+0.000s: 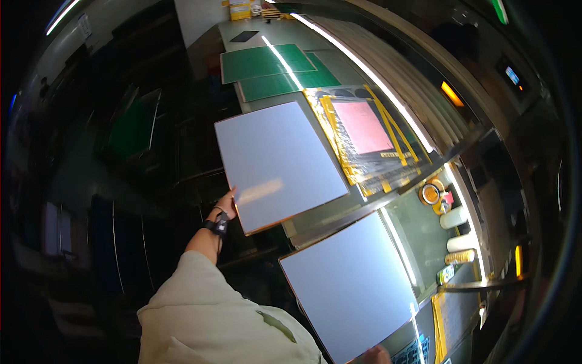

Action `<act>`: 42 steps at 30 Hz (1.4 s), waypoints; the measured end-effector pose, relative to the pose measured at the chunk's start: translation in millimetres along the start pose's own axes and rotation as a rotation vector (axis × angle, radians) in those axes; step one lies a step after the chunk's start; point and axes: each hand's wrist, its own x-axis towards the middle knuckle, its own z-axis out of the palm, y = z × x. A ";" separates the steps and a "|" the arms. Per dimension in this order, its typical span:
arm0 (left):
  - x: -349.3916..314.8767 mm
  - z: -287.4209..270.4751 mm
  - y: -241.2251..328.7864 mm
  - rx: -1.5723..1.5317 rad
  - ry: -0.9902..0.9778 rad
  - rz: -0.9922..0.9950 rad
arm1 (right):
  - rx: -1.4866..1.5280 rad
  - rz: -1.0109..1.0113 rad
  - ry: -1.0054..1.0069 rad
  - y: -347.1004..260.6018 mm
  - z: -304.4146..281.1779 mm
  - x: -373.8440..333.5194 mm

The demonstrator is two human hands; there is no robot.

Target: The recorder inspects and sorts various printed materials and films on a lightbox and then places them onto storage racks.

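A large, flat, pale blue-white panel (285, 158) with a thin brown edge lies over the bench, its near left corner sticking out past the bench edge. My left hand (227, 205) grips that panel by its left edge, the thumb side showing and the other fingers partly hidden. A second panel of the same kind (357, 285) lies nearer me on the right. Low in the picture, my right hand (377, 354) is at this nearer panel's lower edge, smeared and mostly cut off, so its fingers cannot be made out.
Two green sheets (270, 62) lie at the far end of the bench. Beside the far panel is a pink sheet (362, 126) framed by yellow tape. Tape rolls (430, 194), white rolls (454, 217) and a green-labelled bottle (447, 274) line the right side, under a bright light strip.
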 end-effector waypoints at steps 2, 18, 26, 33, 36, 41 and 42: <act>18.5 0.3 -6.9 -0.033 0.081 0.001 | 0.321 0.236 -0.092 13.1 26.6 -19.0; -136.7 94.9 32.7 0.069 -0.441 0.026 | 0.762 -0.416 -0.536 -121.1 225.6 149.7; -93.9 144.9 45.8 0.590 -0.320 0.250 | 0.260 -0.667 0.104 -196.1 261.3 45.6; -143.7 174.6 41.8 -0.454 -0.463 0.126 | -0.707 -1.719 -0.497 -155.3 357.0 79.6; -120.1 121.1 11.8 -0.420 -0.315 0.130 | -0.791 -1.668 -0.621 -135.4 371.4 83.6; -114.0 97.5 0.0 -0.461 -0.160 0.020 | -0.810 -1.549 -0.764 -124.5 376.6 64.4; -112.4 95.6 -1.5 -0.433 -0.139 0.042 | -0.780 -1.548 -0.823 -120.6 378.0 64.5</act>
